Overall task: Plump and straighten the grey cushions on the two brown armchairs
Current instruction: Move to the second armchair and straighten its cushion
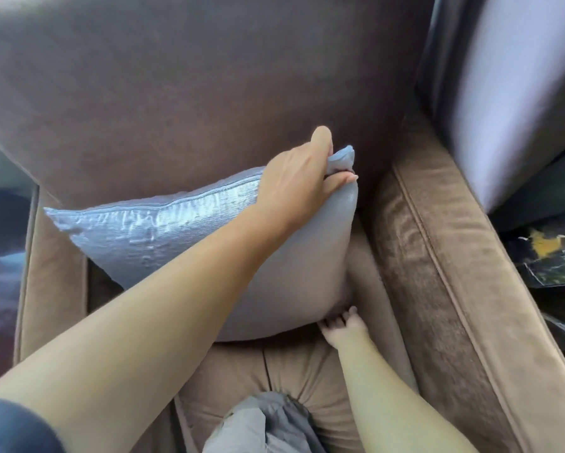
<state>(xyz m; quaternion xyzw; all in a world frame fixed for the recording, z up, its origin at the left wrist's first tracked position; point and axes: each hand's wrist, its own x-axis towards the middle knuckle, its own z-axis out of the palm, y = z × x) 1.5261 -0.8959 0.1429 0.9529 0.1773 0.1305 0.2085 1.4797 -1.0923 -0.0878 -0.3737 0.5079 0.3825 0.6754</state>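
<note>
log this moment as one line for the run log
step: straightening grey cushion | left hand: pinches its top right corner | right hand: at its lower right corner, grip unclear | cushion: stands against backrest of brown armchair

Up and well to the right of the left hand (307, 181) hangs a pale lilac smooth fabric panel (509, 76), blurred. Well to the right of the right hand (343, 328) lies a black polished stone slab with gold and white veins (555, 256). Far left of the left hand shows a blue-and-purple mottled floor covering (0, 256). Below the right hand sits crumpled plain grey cloth (264, 423).
</note>
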